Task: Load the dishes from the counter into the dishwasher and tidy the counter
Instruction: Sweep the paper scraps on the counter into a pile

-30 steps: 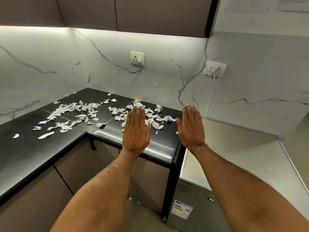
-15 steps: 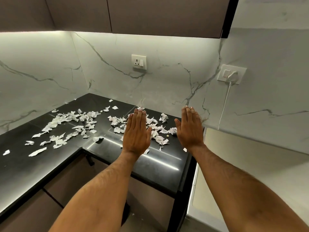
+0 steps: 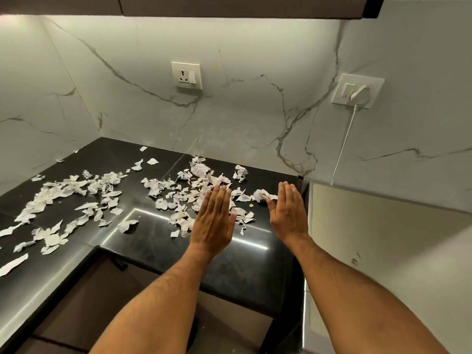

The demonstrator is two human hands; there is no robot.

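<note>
1. Assessing progress: the tidying part of the task is barely starting. Torn paper scraps (image 3: 194, 198) are lying scattered across the black table (image 3: 153, 241), in one spread toward the left and a denser cluster near the back wall in front of the hands.
2. The left hand (image 3: 213, 222) is hovering flat, fingers straight and together, over the right-hand cluster of scraps. Its grip is unclosed and is holding nothing.
3. The right hand (image 3: 288, 212) is standing on edge just beside a crumpled paper ball (image 3: 260, 195), palm facing the left hand. Its grip is likewise unclosed and empty.
4. The two hands are bracketing the cluster, which is suggesting a gathering or sweeping step; this is a judgement only.
5. No dishes are showing on the table in this view, and no dishwasher is identifiable. Whether the loading part is finished cannot be told from here.
6. A small yellowish crumb (image 3: 251, 206) is lying between the hands.
7. Remaining work, as judged: collecting both spreads of scraps, including the isolated pieces at the far left edge, and removing them from the table.
8. A wall socket (image 3: 186, 75) and a plugged-in white cable (image 3: 343, 146) are sitting clear of the work area.
</note>
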